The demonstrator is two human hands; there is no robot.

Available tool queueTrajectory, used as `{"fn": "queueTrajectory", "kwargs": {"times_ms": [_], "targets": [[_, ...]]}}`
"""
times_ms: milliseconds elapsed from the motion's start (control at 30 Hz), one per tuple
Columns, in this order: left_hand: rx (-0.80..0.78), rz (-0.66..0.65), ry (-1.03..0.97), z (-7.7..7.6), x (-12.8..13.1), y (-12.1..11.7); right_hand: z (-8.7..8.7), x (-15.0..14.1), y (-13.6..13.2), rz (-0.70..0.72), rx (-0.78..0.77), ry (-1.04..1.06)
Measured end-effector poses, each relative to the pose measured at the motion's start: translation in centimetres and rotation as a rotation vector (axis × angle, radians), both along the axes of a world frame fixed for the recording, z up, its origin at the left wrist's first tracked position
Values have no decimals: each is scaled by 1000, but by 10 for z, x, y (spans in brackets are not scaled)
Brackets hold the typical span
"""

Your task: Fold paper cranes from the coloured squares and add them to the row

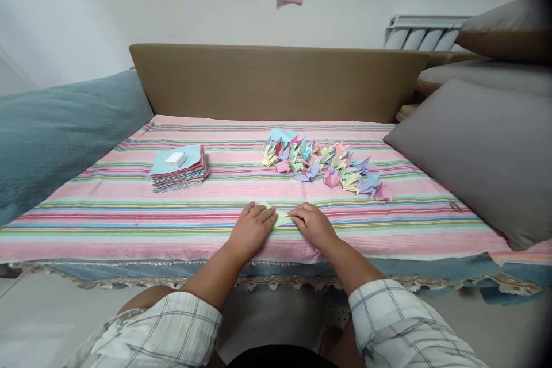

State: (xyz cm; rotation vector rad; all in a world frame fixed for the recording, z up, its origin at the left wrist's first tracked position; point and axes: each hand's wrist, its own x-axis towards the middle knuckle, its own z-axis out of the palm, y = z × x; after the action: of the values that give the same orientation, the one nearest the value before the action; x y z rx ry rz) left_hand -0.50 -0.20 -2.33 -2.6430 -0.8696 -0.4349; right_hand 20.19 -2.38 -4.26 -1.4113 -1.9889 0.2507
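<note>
A small pale green sheet of folding paper [282, 218] lies partly folded on the striped cloth near the sofa's front edge. My left hand [254, 229] rests flat on its left part, fingers stretched out and covering much of it. At the paper's right end, my right hand [311, 221] pinches a corner between thumb and fingers. Beyond my right hand sits a cluster of folded paper cranes [308, 161] in many colours. To the far left stands a stack of coloured paper sheets [179, 175], with a small white block [176, 159] on top.
A striped cloth [107, 224] covers the sofa seat, with a brown backrest [276, 83] behind. Grey cushions [478, 144] are piled at the right, and a blue covered armrest [73, 132] slopes at the left. A blue sheet [283, 134] lies behind the cranes.
</note>
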Motion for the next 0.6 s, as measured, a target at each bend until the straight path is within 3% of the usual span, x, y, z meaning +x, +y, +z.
{"fn": "queueTrajectory", "kwargs": {"times_ms": [600], "targets": [[-220,-6,-97,-3,-8,8,-2,2,-4,16,17,-220]]}}
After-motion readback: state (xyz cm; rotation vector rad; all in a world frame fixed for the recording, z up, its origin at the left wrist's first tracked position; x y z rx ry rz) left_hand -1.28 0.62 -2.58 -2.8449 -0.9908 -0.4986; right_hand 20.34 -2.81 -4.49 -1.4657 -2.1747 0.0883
